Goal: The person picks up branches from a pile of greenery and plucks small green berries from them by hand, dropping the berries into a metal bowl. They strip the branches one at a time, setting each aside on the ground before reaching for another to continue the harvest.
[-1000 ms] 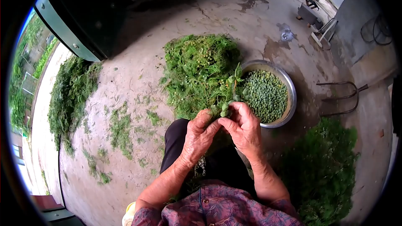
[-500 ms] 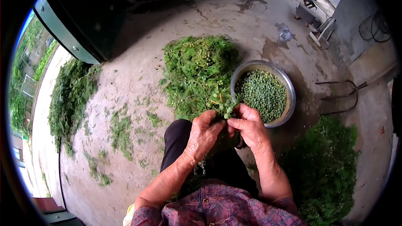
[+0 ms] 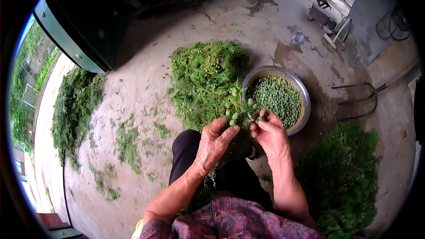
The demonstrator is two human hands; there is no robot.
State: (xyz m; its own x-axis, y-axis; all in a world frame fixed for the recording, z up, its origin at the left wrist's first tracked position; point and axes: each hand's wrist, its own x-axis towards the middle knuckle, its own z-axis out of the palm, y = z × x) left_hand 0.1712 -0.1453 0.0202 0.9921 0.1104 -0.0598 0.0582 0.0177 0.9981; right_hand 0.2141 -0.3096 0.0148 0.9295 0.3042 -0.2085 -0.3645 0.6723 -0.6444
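Observation:
My left hand (image 3: 211,144) is closed around a plant sprig (image 3: 234,117) bearing several round green pods, which stick up past the thumb and fingertips. In a pinch between thumb and fingers, my right hand (image 3: 273,138) has a small green pod (image 3: 259,119), partly covered by the fingertips. Both hands are above my lap, a little apart. Just beyond the right hand stands a round metal basin (image 3: 307,106), holding a mass of loose green pods (image 3: 274,98). A heap of feathery green plants (image 3: 206,73) lies on the ground ahead of the left hand.
Dark green plants (image 3: 341,177) are piled at the right, below a pitchfork (image 3: 375,99) on the concrete floor (image 3: 146,79). Another plant pile (image 3: 75,110) lies at the left near a green door edge (image 3: 66,35). Loose green scraps (image 3: 128,144) are scattered between.
My right hand has drawn away to the right from the left one, with a pod in its fingertips. The pods on the sprig in my left hand now show more plainly.

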